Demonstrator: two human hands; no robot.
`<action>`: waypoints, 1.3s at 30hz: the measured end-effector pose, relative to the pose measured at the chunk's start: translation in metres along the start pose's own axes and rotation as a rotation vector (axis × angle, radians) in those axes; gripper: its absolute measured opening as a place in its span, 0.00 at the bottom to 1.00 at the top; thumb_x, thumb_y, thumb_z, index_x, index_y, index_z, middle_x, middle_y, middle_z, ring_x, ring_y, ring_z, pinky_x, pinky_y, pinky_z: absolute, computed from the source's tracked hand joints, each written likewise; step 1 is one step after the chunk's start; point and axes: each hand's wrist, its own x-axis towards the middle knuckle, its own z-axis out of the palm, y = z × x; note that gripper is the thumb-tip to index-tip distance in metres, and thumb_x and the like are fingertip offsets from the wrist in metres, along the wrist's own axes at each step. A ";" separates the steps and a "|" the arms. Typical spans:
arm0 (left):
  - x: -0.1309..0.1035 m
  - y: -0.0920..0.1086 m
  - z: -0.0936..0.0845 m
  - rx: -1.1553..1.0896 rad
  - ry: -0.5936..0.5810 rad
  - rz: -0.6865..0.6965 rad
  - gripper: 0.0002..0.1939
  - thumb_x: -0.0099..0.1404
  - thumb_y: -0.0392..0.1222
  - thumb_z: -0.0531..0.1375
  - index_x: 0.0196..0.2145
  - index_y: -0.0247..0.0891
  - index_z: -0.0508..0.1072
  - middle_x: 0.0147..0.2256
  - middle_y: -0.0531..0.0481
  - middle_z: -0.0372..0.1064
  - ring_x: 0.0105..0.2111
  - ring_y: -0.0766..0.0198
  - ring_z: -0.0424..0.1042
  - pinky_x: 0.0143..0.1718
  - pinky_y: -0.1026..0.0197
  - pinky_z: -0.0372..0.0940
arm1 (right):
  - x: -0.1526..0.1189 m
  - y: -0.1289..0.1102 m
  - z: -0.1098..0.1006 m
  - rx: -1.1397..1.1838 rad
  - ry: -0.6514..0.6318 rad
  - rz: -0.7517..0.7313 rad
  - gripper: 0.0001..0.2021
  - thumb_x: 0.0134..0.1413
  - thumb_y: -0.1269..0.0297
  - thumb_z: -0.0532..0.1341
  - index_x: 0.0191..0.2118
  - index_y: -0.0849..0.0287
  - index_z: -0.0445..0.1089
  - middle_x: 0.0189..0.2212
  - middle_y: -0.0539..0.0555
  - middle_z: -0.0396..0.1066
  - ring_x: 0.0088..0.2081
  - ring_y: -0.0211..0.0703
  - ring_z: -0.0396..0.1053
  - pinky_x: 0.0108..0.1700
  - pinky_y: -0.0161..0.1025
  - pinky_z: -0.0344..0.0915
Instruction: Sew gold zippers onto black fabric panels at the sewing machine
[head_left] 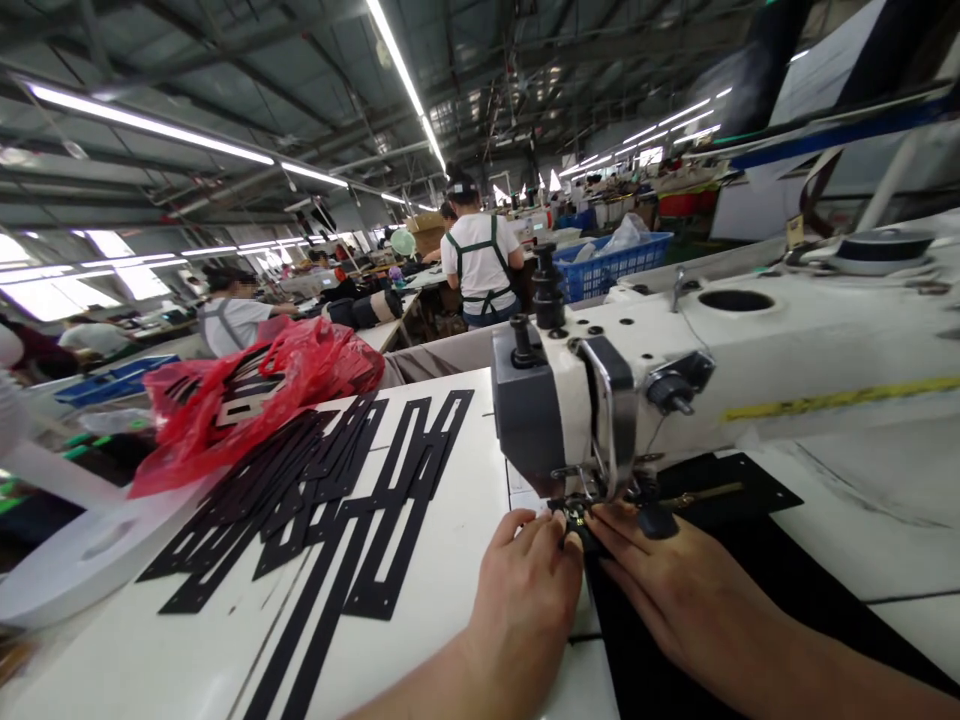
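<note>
Both my hands are at the needle area of a white and grey sewing machine (562, 400). Black fabric (780, 590) lies under the machine arm, with a zipper-like gold strip (705, 494) on it. My left hand (529, 590) has its fingers curled together at the presser foot, pinching something too small to make out. My right hand (675, 580) lies flat on the black fabric, fingers stretched toward the foot. Black frame-shaped pieces (386, 550) are piled on the white table (442, 660) to the left of my left hand.
A red plastic bag (330, 360) with dark pieces sits behind the pile. At the left edge is a white roll (97, 560). Beyond the machine stand a blue basket (622, 268) and a person in a white shirt (480, 260); another person (232, 315) is at the left.
</note>
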 end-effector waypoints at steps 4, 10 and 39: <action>0.001 -0.003 0.004 -0.014 -0.001 -0.008 0.18 0.70 0.32 0.43 0.35 0.32 0.72 0.30 0.44 0.71 0.31 0.58 0.72 0.35 0.54 0.68 | 0.001 0.001 0.002 0.035 -0.027 0.032 0.16 0.57 0.76 0.50 0.48 0.64 0.67 0.42 0.59 0.72 0.45 0.46 0.70 0.51 0.47 0.66; 0.000 -0.008 0.009 -0.022 0.010 -0.022 0.14 0.67 0.29 0.47 0.35 0.33 0.72 0.30 0.45 0.71 0.30 0.59 0.72 0.36 0.53 0.68 | 0.001 0.005 0.006 0.038 -0.061 0.025 0.17 0.57 0.75 0.50 0.52 0.63 0.64 0.44 0.60 0.71 0.47 0.46 0.69 0.51 0.48 0.65; -0.002 -0.019 0.021 -0.083 -0.025 -0.037 0.06 0.63 0.28 0.55 0.30 0.34 0.67 0.32 0.48 0.71 0.32 0.62 0.71 0.41 0.56 0.64 | -0.001 0.015 0.013 -0.028 -0.030 0.012 0.17 0.56 0.74 0.51 0.50 0.62 0.67 0.43 0.60 0.72 0.47 0.47 0.69 0.50 0.45 0.66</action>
